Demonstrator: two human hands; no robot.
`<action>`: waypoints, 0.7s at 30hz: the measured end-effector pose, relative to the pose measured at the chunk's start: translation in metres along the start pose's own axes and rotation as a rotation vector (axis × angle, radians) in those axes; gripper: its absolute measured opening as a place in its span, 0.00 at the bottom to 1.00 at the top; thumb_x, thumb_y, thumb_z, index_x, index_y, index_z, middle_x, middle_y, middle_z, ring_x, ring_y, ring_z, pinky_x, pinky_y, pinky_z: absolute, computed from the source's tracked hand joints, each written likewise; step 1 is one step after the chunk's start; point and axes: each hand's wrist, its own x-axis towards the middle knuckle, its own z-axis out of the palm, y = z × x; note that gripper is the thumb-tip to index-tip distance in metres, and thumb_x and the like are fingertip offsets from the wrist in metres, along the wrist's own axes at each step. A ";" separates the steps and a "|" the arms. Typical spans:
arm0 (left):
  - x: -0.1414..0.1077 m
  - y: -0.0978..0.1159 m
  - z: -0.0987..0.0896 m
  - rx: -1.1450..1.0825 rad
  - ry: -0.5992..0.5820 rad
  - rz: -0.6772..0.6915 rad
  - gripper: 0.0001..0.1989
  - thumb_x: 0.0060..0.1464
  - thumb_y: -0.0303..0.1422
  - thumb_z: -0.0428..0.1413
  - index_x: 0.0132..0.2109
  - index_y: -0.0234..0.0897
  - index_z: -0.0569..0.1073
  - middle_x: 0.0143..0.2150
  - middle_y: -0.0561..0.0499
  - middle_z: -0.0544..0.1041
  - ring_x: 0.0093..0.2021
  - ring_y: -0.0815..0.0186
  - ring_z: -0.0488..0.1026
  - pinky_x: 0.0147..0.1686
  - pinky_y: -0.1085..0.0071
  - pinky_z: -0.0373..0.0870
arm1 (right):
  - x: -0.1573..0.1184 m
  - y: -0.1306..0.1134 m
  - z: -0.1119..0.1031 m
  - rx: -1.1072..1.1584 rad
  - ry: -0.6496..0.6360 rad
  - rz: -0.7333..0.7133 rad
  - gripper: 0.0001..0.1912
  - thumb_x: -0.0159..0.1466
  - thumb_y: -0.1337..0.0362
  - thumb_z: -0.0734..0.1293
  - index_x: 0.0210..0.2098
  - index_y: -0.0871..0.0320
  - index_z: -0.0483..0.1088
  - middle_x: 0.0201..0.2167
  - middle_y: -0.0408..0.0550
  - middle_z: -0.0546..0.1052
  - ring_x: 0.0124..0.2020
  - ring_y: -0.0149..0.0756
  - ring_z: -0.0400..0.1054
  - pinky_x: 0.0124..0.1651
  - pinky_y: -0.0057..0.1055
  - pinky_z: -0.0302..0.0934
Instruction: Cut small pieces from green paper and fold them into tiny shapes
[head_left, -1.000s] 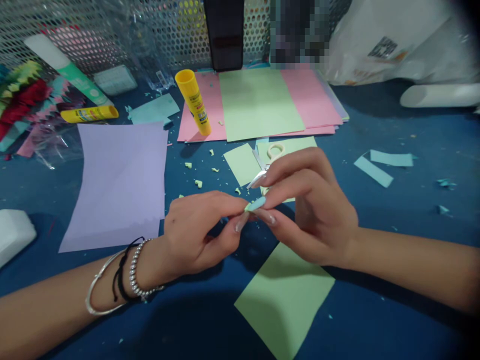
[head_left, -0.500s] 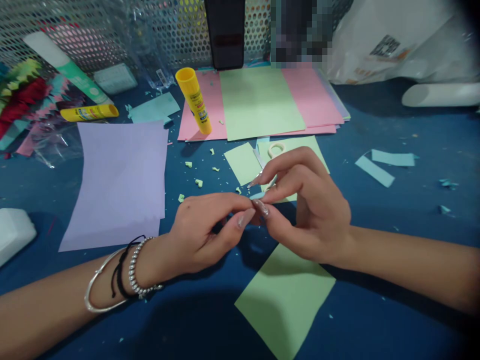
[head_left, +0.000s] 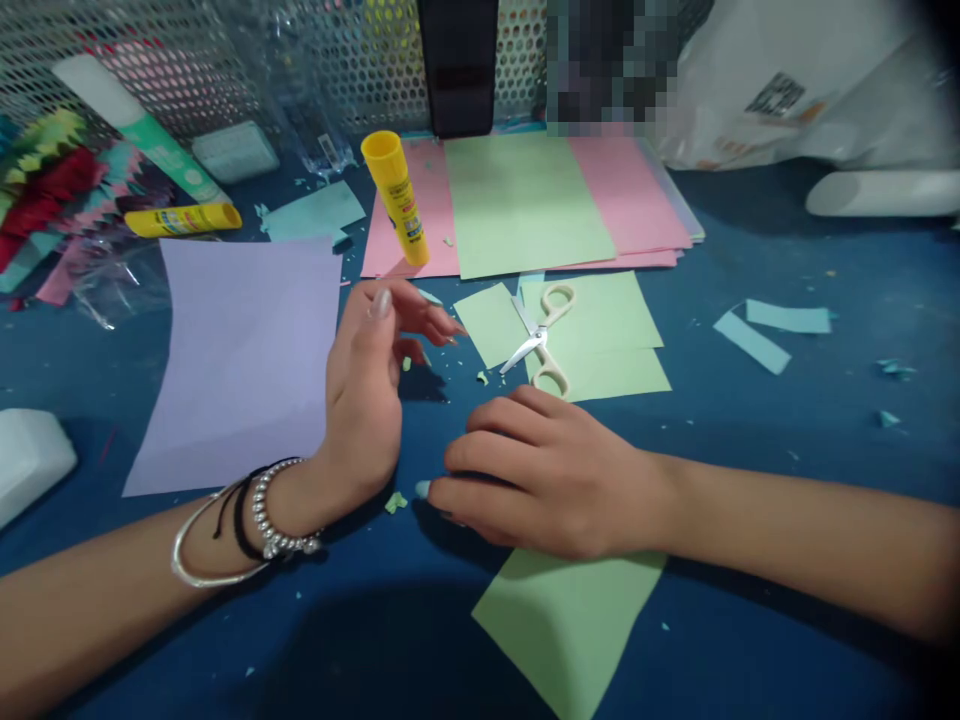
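Note:
My left hand (head_left: 371, 385) is raised on its edge near the lilac paper (head_left: 247, 365), its thumb up and fingers loosely bent and apart. A thin pale-blue sliver (head_left: 429, 297) shows beside those fingers; whether they touch it I cannot tell. My right hand (head_left: 540, 475) is palm down and low, fingers bent together, over the far corner of a green paper sheet (head_left: 555, 620). A small light-blue paper piece (head_left: 422, 490) shows at its fingertips. Between the hands lies a crumpled green scrap (head_left: 395, 502). Open scissors (head_left: 539, 338) rest on cut green paper (head_left: 604, 310) beyond my right hand.
A yellow glue stick (head_left: 397, 200) stands upright before pink and green sheets (head_left: 525, 205). Another yellow tube (head_left: 184, 219) lies at left. Blue strips (head_left: 787, 317) are at right. A phone (head_left: 457, 70) leans against the mesh (head_left: 517, 60), beside a plastic bag (head_left: 750, 100).
My hands have moved apart from their shared pinch on the light-blue piece. The left has turned upright and opened; the right has moved down and left, palm down. The scissors are now uncovered.

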 end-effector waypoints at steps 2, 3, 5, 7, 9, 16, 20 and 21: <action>0.001 0.000 0.000 -0.011 0.006 -0.009 0.10 0.59 0.35 0.44 0.32 0.37 0.65 0.28 0.52 0.71 0.29 0.69 0.68 0.26 0.73 0.58 | 0.004 -0.003 0.001 0.005 -0.015 -0.008 0.11 0.66 0.67 0.56 0.44 0.58 0.67 0.37 0.44 0.71 0.37 0.35 0.59 0.33 0.33 0.50; 0.001 0.000 0.000 -0.013 0.007 -0.009 0.10 0.59 0.34 0.44 0.32 0.38 0.65 0.28 0.52 0.71 0.29 0.69 0.68 0.26 0.73 0.58 | 0.006 -0.004 0.002 0.007 -0.027 -0.004 0.12 0.66 0.67 0.55 0.45 0.58 0.67 0.37 0.44 0.71 0.36 0.35 0.58 0.33 0.33 0.49; 0.000 0.001 0.000 -0.014 0.004 -0.006 0.10 0.59 0.34 0.44 0.31 0.38 0.64 0.28 0.52 0.70 0.30 0.69 0.68 0.26 0.73 0.58 | 0.010 -0.007 0.004 0.006 -0.055 0.027 0.13 0.66 0.68 0.54 0.46 0.56 0.67 0.37 0.44 0.70 0.35 0.34 0.57 0.32 0.33 0.48; 0.000 0.001 0.001 -0.010 -0.001 -0.002 0.10 0.59 0.34 0.44 0.32 0.38 0.64 0.27 0.53 0.70 0.30 0.68 0.68 0.27 0.72 0.58 | 0.013 -0.008 0.008 -0.001 -0.074 0.058 0.14 0.66 0.68 0.54 0.45 0.54 0.67 0.36 0.44 0.69 0.33 0.34 0.54 0.32 0.32 0.46; 0.000 0.002 0.000 0.001 -0.007 -0.006 0.10 0.60 0.34 0.43 0.32 0.39 0.64 0.28 0.52 0.69 0.30 0.67 0.68 0.28 0.70 0.58 | 0.016 -0.008 0.013 -0.009 -0.076 0.059 0.14 0.66 0.68 0.54 0.44 0.53 0.68 0.34 0.44 0.68 0.33 0.34 0.53 0.31 0.32 0.45; -0.001 0.001 -0.006 0.049 -0.101 -0.013 0.08 0.58 0.36 0.44 0.32 0.45 0.65 0.29 0.52 0.70 0.31 0.64 0.68 0.27 0.66 0.59 | 0.023 -0.007 0.022 -0.039 0.003 0.035 0.11 0.65 0.69 0.57 0.35 0.56 0.71 0.30 0.45 0.68 0.31 0.33 0.52 0.30 0.31 0.44; 0.000 -0.001 -0.008 0.044 -0.092 -0.020 0.09 0.59 0.37 0.44 0.33 0.42 0.64 0.29 0.52 0.70 0.30 0.66 0.68 0.27 0.68 0.60 | 0.022 -0.004 0.019 0.113 0.065 0.088 0.11 0.65 0.67 0.58 0.33 0.59 0.72 0.29 0.46 0.69 0.31 0.32 0.56 0.31 0.30 0.51; 0.000 -0.002 -0.008 0.043 -0.082 -0.025 0.10 0.59 0.37 0.43 0.32 0.41 0.64 0.29 0.51 0.70 0.30 0.67 0.68 0.27 0.69 0.60 | 0.021 -0.003 0.016 0.190 0.103 0.121 0.11 0.65 0.66 0.58 0.34 0.60 0.72 0.29 0.46 0.69 0.32 0.32 0.57 0.33 0.29 0.54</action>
